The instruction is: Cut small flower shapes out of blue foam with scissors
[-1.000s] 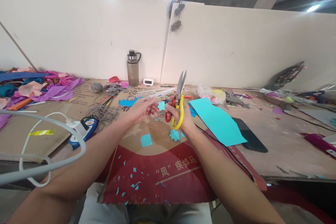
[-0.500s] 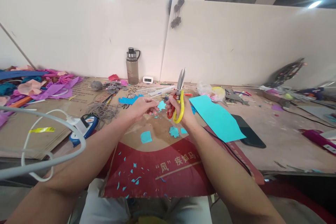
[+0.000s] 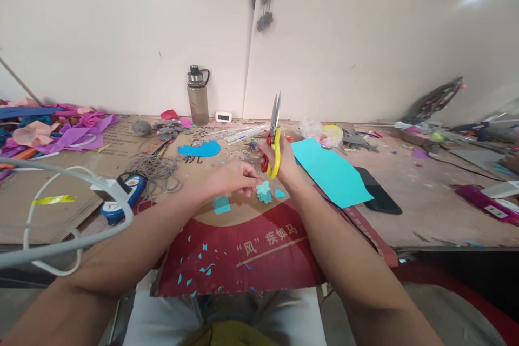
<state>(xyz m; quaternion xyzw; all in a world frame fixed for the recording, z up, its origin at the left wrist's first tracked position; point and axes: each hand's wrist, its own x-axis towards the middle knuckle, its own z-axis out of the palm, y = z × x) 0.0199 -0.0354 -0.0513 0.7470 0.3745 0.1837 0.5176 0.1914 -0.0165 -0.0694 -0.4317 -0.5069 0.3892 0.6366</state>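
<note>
Between the thumb and fingers of my left hand is a small turquoise flower-shaped paper cutout. It overlaps a second, similar cutout lying on the cardboard; whether the two touch is unclear. My right hand is closed around scissors with one yellow and one red handle, their blades pointing up and slightly parted. A squarish turquoise paper piece lies below my left hand. Another small scrap rests right of the cutouts.
A large turquoise sheet partly covers a dark phone-like slab at right. Behind stand a water bottle and small white clock. Tangled grey string, a blue tape measure and a white cable lie left.
My left hand has moved down and toward me with the flower cutout, bringing it over the one on the cardboard. The scissors stay in my right hand, away from the paper. The view has shifted slightly.
</note>
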